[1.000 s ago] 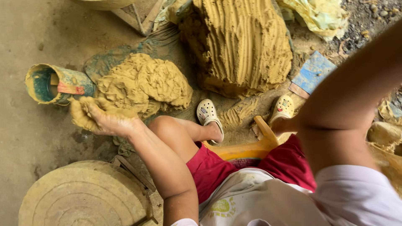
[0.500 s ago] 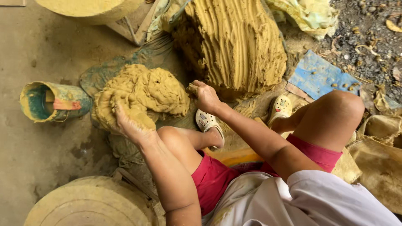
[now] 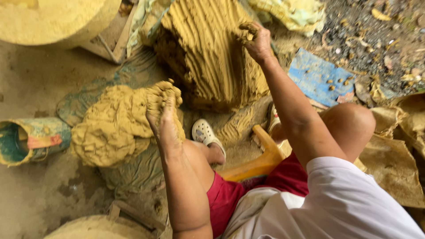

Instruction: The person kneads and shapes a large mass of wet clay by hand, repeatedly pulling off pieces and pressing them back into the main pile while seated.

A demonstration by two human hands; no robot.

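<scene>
The small clay heap (image 3: pixel 117 126) sits on the floor at the left, on a dull green sheet (image 3: pixel 133 172); the left hand (image 3: pixel 161 110) lies flat on its right side, fingers (image 3: pixel 166 90) pressed together and sunk into the soft clay, caked in it, gripping nothing separate so far as I can see. Over to the far middle, the right hand (image 3: pixel 256 42) is up against the big clay mound (image 3: pixel 212 53), fingers curled shut on a fistful of clay (image 3: pixel 248 30) at the top right edge of it; that mound is scored all over with long finger grooves, so plenty looks to have been pulled away already, and plenty of it stands there yet. Judging from how things lie, the small heap is a fair size but well short of the big one; the work looks partway along, with much clay left on the mound. Outward from there: a tipped can (image 3: pixel 28 139) on its side at the far left, open mouth showing green inside; a white clog (image 3: pixel 208 137) just right of the heap; a yellow stool (image 3: pixel 261 159) under the person; a blue board (image 3: pixel 316 77) on the gravel at the far right; sacking (image 3: pixel 398 168) at the right edge.
</scene>
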